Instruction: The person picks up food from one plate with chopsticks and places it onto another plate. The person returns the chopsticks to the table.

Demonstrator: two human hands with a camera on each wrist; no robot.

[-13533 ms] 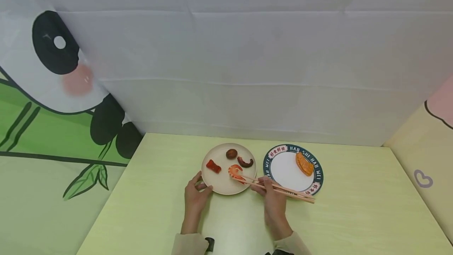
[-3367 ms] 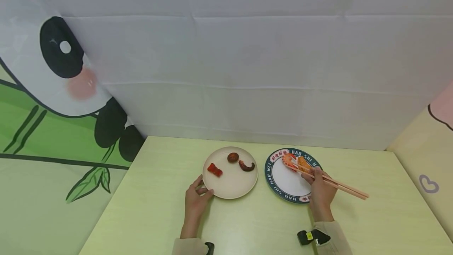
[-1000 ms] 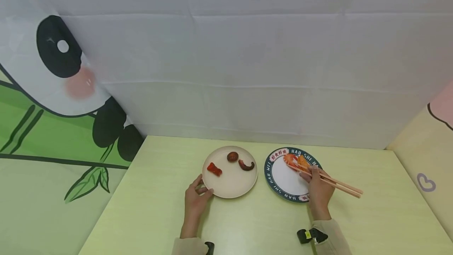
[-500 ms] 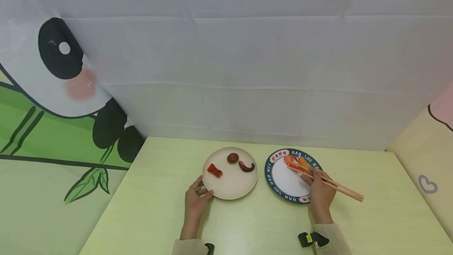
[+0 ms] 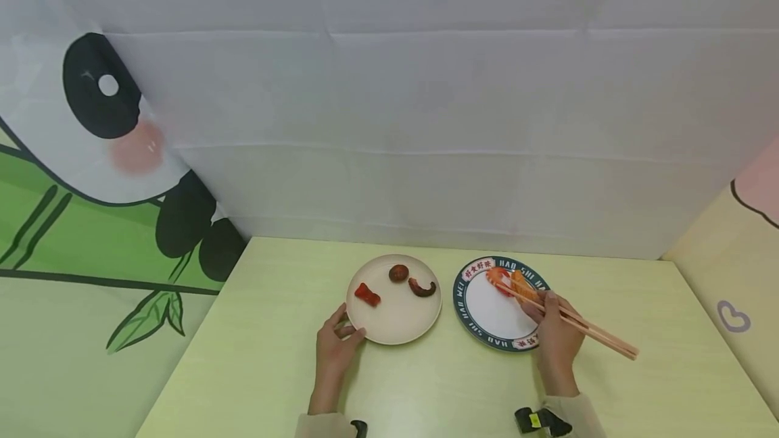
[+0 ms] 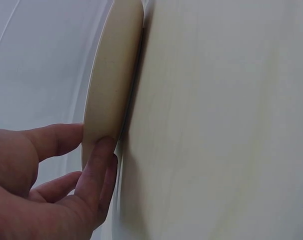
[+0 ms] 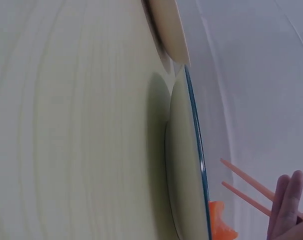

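Note:
My left hand (image 5: 335, 353) holds the beige plate (image 5: 398, 326) at its lower left rim; the left wrist view shows thumb and fingers against its outer wall. On that plate lie a red bow-shaped piece (image 5: 367, 294), a round brown piece (image 5: 398, 273) and a dark curved piece (image 5: 422, 288). My right hand (image 5: 558, 340) holds wooden chopsticks (image 5: 602, 336) over the patterned plate (image 5: 464, 309). Their tips overlap a shrimp (image 5: 496, 277) there, beside a ridged orange piece (image 5: 521, 285) partly hidden by the chopsticks. In the right wrist view the chopsticks (image 7: 249, 179) stand with tips apart above the rim.
Both plates stand side by side on a pale yellow-green table (image 5: 426, 391) with a narrow gap between them. A pale sheet (image 5: 426, 120) rises behind the table's back edge. Printed cartoon panels flank it. Each wrist wears a black strap (image 5: 543, 420).
The shrimp has gone from the beige plate to the patterned plate, carried by the chopsticks. Within the last second the right hand and chopsticks shifted slightly right; the left hand stayed.

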